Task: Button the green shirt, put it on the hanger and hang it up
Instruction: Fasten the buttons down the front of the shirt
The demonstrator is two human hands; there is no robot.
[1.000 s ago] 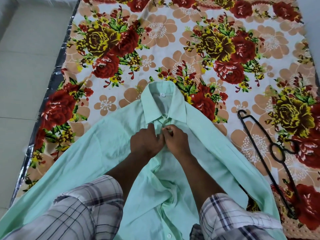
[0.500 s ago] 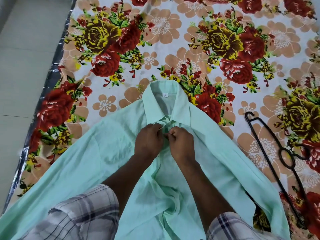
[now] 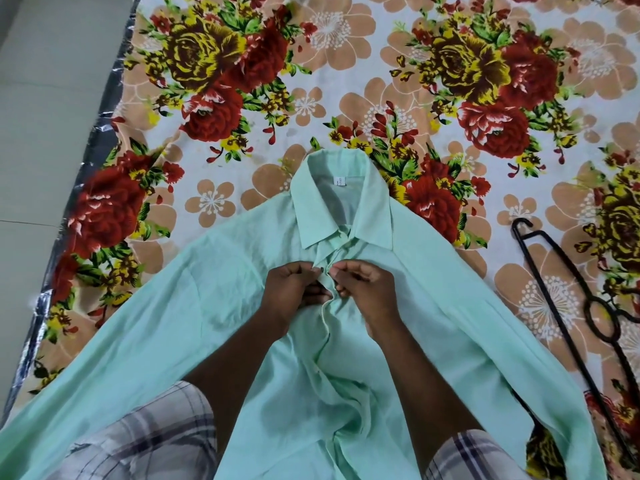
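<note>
In the head view, your green shirt (image 3: 207, 306) lies face up on the floral sheet (image 3: 346, 81). Its collar (image 3: 372, 216) points away from you and its sleeves are spread to either side.

Half a second ago your hands were pressed knuckle to knuckle right under the collar points, hiding the front edge. Now they have slid a little toward you and drawn slightly apart, so a strip of the placket (image 3: 325, 327) shows between them.

Your left hand (image 3: 292, 294) has its fingers curled, its grip pinching one front edge. Your right hand (image 3: 367, 292) is curled the same way, its grip narrow on the opposite edge. Neither has let go of the cloth.

A small dark spot sits between your fingertips (button or buttonhole, I cannot tell which). My reading is that the top fastening is done and you are lining up the next one down.

Below your hands the front gapes and bunches, so most of the buttoning is likely still to do.

The black hanger (image 3: 568, 299) lies untouched on the sheet, well off to your right.
</note>
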